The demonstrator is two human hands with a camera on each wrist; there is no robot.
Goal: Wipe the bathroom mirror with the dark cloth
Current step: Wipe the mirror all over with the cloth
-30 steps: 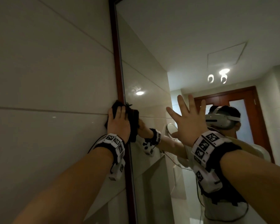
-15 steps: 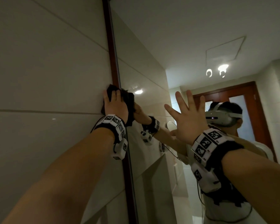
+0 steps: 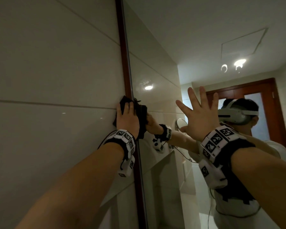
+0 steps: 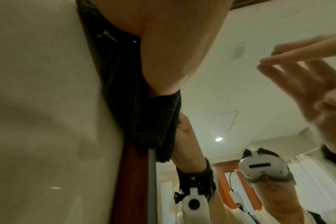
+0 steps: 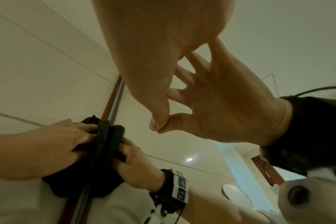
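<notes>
The dark cloth (image 3: 123,103) is bunched against the left edge of the mirror (image 3: 155,50), lapping over its red-brown frame (image 3: 122,63) and onto the wall tile. My left hand (image 3: 127,120) presses flat on the cloth with its fingers pointing up; the thumb is hidden. In the left wrist view the cloth (image 4: 140,115) is squeezed between my palm (image 4: 163,45) and the frame. My right hand (image 3: 200,118) lies flat on the glass with its fingers spread and holds nothing. The right wrist view shows its thumb tip (image 5: 155,125) meeting its reflection, and the cloth (image 5: 104,144) under my left hand (image 5: 48,148).
Glossy beige wall tiles (image 3: 48,71) run left of the frame. The mirror reflects my arms, a person in a white headset (image 3: 234,114), a red-brown door (image 3: 271,100), ceiling lights (image 3: 239,63) and a small round mirror (image 3: 181,124).
My left hand slid the cloth up along the mirror's left edge, then back down to about the tile seam. My right hand stayed flat on the glass.
</notes>
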